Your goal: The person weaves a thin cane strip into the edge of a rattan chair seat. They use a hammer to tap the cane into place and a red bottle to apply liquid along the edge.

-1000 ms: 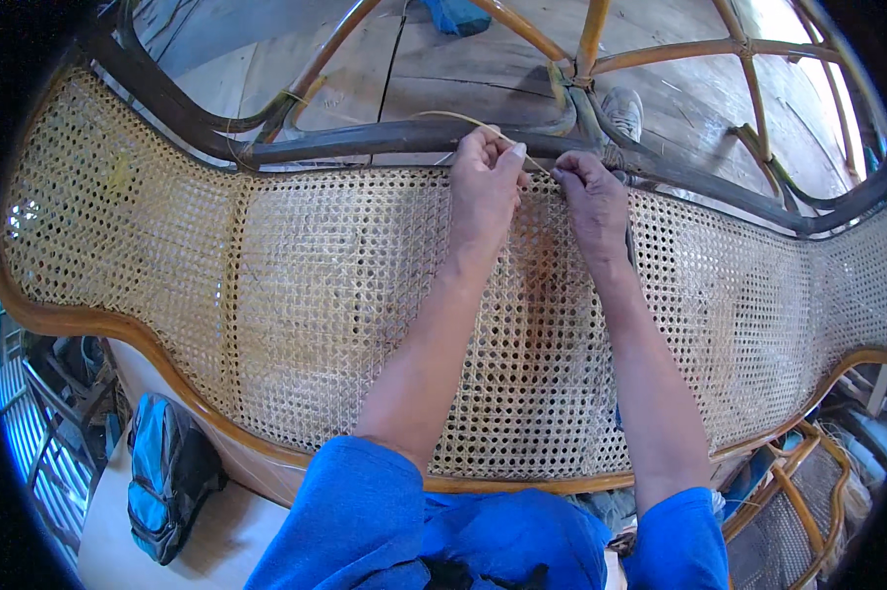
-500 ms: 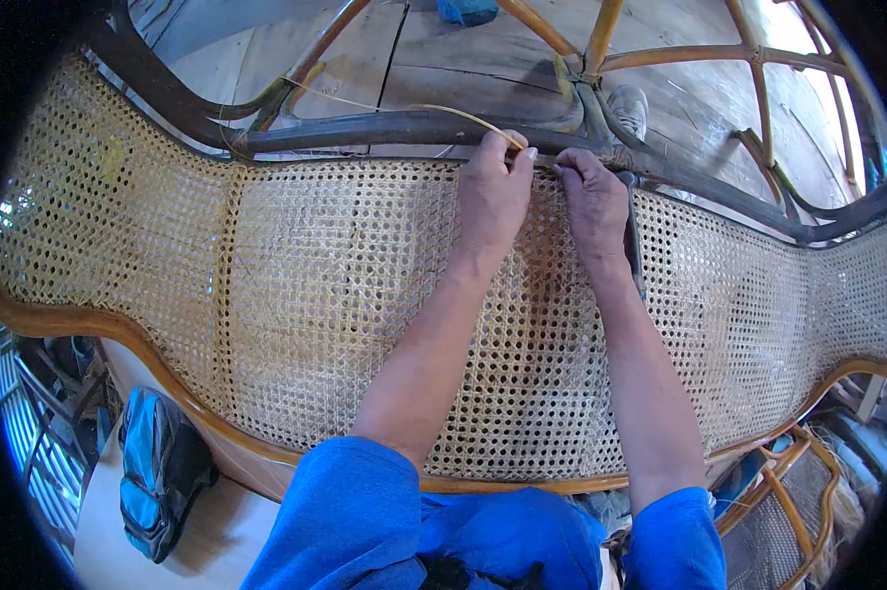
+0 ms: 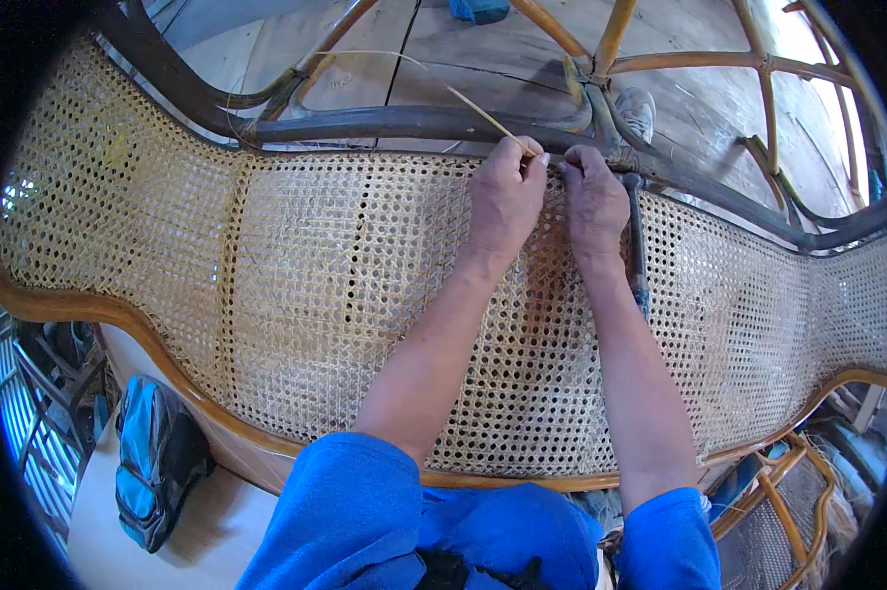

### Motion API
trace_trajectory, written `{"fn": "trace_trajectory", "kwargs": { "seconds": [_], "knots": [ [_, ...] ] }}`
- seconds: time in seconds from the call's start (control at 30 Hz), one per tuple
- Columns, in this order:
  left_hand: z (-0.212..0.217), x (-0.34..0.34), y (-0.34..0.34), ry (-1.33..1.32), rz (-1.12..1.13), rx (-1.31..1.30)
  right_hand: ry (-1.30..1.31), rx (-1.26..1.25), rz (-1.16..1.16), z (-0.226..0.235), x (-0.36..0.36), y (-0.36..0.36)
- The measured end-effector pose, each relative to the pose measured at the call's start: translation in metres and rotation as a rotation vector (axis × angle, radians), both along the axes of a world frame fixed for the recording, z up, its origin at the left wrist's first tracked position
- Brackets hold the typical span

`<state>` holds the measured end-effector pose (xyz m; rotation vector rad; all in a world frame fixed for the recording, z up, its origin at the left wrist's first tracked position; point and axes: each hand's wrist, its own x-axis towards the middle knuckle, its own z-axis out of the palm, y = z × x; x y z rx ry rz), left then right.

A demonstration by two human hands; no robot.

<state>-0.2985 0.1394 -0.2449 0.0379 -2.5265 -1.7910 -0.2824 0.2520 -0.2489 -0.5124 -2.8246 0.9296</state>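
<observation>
At the cane panel's far edge, the left hand pinches a strip; the right hand's fingers close narrowly, contents unclear. Wooden floor lies beyond the panel, a backpack near its left.

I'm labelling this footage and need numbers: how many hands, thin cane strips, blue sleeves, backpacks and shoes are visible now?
Hands: 2, left hand and right hand
Thin cane strip: 1
Blue sleeves: 2, left sleeve and right sleeve
Backpack: 1
Shoe: 1
Total: 7
</observation>
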Motion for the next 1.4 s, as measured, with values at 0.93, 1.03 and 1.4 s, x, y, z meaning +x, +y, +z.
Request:
{"fn": "trace_trajectory", "kwargs": {
  "seconds": [0.93,1.03,1.4],
  "knots": [
    [0.003,0.006,-0.001,0.051,-0.04,0.075,0.038,0.02,0.296,-0.005,-0.001,0.018],
    [0.0,0.006,-0.002,0.059,-0.033,0.066,0.055,0.03,0.326,-0.011,-0.002,0.022],
    [-0.007,0.005,-0.001,0.214,0.051,-0.031,-0.017,0.177,0.365,-0.005,-0.001,0.016]
  ]
}}
